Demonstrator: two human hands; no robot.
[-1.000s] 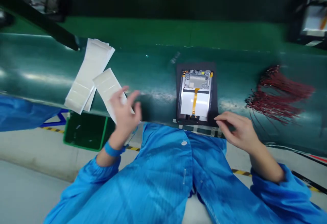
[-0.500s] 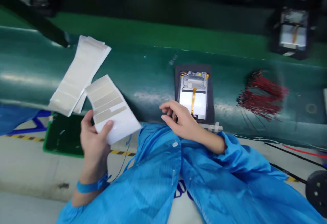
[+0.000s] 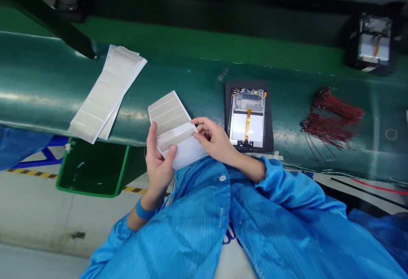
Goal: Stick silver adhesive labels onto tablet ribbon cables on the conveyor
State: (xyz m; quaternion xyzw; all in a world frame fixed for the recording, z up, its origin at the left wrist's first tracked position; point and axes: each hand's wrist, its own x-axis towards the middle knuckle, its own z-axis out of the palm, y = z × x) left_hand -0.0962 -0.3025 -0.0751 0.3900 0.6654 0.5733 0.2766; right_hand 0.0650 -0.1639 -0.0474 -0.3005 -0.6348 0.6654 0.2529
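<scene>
1. Head view, hands: the left hand (image 3: 159,166) pinches a pale label sheet (image 3: 168,111) by its lower left side, thumb on top. The right hand (image 3: 218,141) has its fingers curled, with the fingertips at the sheet's right edge; whether they pinch it, I cannot tell.
2. The sheet is tilted between the hands, over the bench's near edge and in front of the blue smock (image 3: 197,211). Greyish strips cover its upper part; the lower part is plain white.
3. The bench has a glossy, dark green surface (image 3: 191,75), scuffed and streaked with reflected light.
4. On it, a stack of sheets (image 3: 105,96) lies slanted at the left, an opened device (image 3: 247,122) lies on a dark mat (image 3: 269,130) just beside the right hand, and a bundle of dark red wires (image 3: 338,119) spreads at the right.
5. Beyond is a brighter green strip (image 3: 204,41), with another opened device (image 3: 374,43) at the upper right.
6. Below the bench's left part, a green bin (image 3: 84,193) stands near yellow-and-black tape (image 3: 32,173) on a pale floor (image 3: 32,215).
</scene>
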